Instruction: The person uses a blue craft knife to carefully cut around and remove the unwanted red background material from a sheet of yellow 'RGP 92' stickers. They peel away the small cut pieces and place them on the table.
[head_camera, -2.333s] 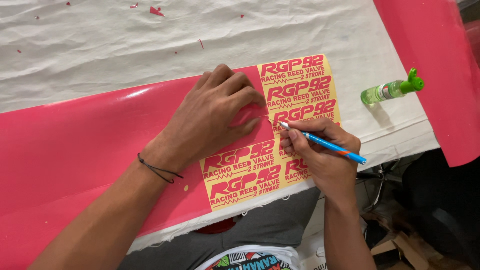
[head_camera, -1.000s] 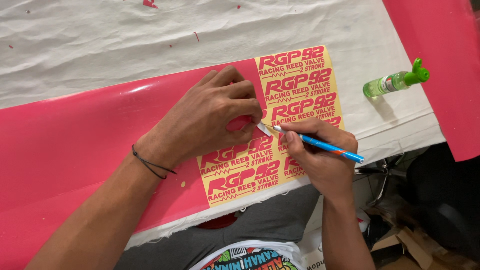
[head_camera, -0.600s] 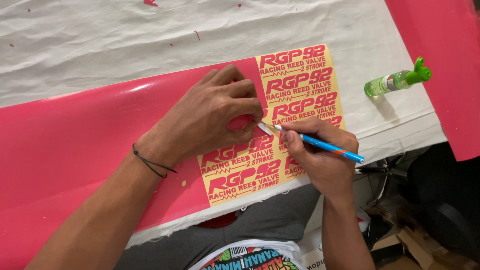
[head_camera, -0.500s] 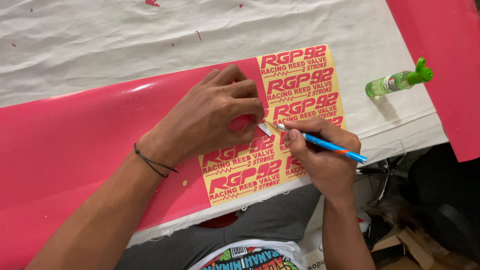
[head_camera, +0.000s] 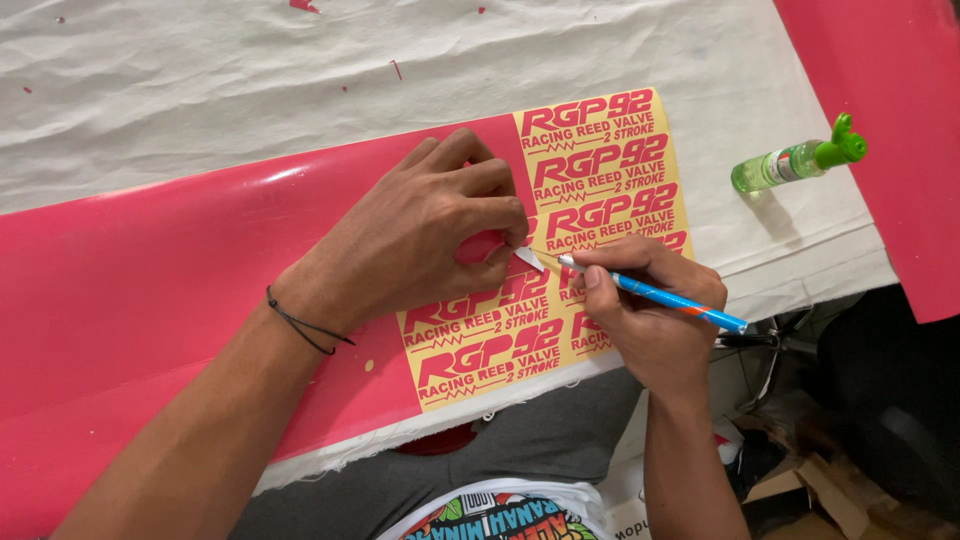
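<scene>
A long sheet of glossy pink vinyl (head_camera: 160, 290) lies across the table. Its right end is a yellow panel of pink sticker lettering (head_camera: 600, 170). My left hand (head_camera: 420, 235) rests on the sheet at the panel's left edge, fingers curled, pinching a small peeled scrap of pink vinyl (head_camera: 480, 245) with a white corner. My right hand (head_camera: 650, 300) holds a blue craft knife (head_camera: 660, 295) like a pen. Its tip touches the sheet just beside my left fingertips.
A wrinkled white cloth (head_camera: 300, 90) covers the table, with tiny pink scraps on it. A small green-capped bottle (head_camera: 795, 162) lies on its side at the right. Another pink sheet (head_camera: 890, 130) hangs at the far right. Cardboard and clutter sit on the floor below.
The knife tip has moved left along the lettering toward my left fingers. My left hand has lifted a small scrap at the same spot. Otherwise both hands stay in place.
</scene>
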